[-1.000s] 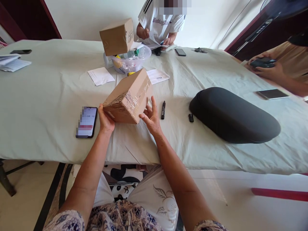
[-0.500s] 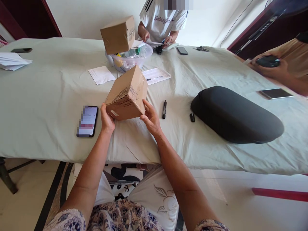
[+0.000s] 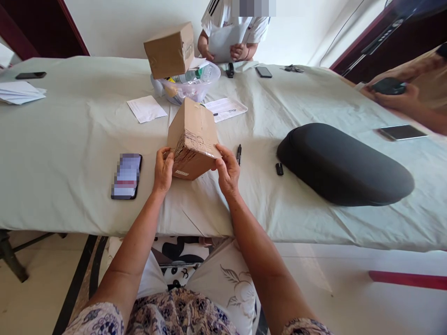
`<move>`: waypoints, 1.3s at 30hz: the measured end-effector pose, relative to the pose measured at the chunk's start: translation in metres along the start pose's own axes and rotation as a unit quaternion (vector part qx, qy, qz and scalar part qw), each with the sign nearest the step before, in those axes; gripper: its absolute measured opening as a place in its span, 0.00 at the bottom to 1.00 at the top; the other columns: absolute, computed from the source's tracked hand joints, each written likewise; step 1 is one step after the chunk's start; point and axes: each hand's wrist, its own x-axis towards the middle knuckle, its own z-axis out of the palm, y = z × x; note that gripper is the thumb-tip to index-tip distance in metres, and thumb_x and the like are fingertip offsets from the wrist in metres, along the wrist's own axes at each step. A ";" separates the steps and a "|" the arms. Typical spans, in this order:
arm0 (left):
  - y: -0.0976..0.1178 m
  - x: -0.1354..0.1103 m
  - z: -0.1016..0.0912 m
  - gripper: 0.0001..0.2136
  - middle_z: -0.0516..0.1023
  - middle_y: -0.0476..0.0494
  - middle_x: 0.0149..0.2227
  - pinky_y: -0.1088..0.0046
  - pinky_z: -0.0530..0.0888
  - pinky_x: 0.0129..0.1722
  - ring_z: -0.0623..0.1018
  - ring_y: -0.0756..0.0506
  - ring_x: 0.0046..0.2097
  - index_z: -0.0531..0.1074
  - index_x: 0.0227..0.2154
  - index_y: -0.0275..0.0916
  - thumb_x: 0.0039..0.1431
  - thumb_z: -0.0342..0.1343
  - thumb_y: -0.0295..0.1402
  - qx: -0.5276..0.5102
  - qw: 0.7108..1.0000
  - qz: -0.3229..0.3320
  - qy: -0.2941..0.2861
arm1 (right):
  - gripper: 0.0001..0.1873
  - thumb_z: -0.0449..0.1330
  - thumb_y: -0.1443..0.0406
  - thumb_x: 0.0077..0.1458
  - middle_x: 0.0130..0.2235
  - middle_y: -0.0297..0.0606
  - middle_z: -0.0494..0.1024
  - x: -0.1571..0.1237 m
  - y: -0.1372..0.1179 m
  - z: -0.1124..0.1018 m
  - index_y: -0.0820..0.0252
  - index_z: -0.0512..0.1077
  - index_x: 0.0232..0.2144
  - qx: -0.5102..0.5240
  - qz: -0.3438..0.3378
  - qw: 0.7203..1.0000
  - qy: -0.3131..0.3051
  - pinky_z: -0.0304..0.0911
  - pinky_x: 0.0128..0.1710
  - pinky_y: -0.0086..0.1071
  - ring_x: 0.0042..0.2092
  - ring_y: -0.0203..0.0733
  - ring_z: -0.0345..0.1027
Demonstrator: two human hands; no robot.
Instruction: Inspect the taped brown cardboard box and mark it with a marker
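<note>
Hands [image 3: 163, 173] [image 3: 228, 173], half-curled, grip both sides of a scribbled cardboard box [image 3: 192, 144] whose white print [image 3: 181, 173] is illegible.

Black-scribbled brown cardboard box [image 3: 201, 121] held tilted between left fingers [image 3: 169, 163] and right fingers [image 3: 225, 152] at pale-green cloth-covered desk [image 3: 70, 139]. Black marker pen [image 3: 239, 153] seen just beside; rounded dark-grey seat [image 3: 345, 167] laid farther right.
</note>
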 end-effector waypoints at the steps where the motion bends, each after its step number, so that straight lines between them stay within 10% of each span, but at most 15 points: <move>1: 0.000 -0.001 0.000 0.31 0.74 0.35 0.58 0.57 0.65 0.66 0.70 0.36 0.64 0.71 0.50 0.40 0.59 0.53 0.62 0.010 1.000 0.016 -0.009 | 0.23 0.57 0.47 0.63 0.46 0.37 0.81 0.000 0.000 0.000 0.46 0.74 0.54 -0.001 0.000 1.000 0.000 0.69 0.28 0.34 0.27 0.33 0.66; 8: 0.000 -0.004 0.002 0.43 0.60 0.35 0.72 0.55 0.57 0.72 0.60 0.35 0.73 0.59 0.68 0.45 0.56 0.59 0.62 0.014 0.988 0.077 -0.130 | 0.32 0.56 0.42 0.61 0.57 0.43 0.78 0.001 0.011 -0.002 0.46 0.69 0.62 -0.011 0.007 1.000 -0.015 0.73 0.31 0.35 0.32 0.35 0.70; 22: 0.005 0.000 0.004 0.36 0.83 0.35 0.51 0.60 0.76 0.55 0.81 0.38 0.54 0.78 0.47 0.38 0.60 0.45 0.67 -0.038 0.998 0.032 0.029 | 0.53 0.67 0.40 0.49 0.69 0.49 0.62 -0.003 0.002 0.004 0.42 0.53 0.71 -0.118 0.019 0.968 -0.222 0.78 0.39 0.38 0.43 0.41 0.74; 39: -0.002 0.001 0.006 0.33 0.84 0.37 0.49 0.60 0.78 0.55 0.82 0.38 0.53 0.78 0.45 0.39 0.61 0.47 0.65 -0.091 0.994 0.020 0.048 | 0.54 0.63 0.35 0.48 0.66 0.50 0.64 -0.005 0.005 0.002 0.43 0.53 0.71 -0.144 0.007 0.966 -0.215 0.78 0.40 0.41 0.45 0.44 0.73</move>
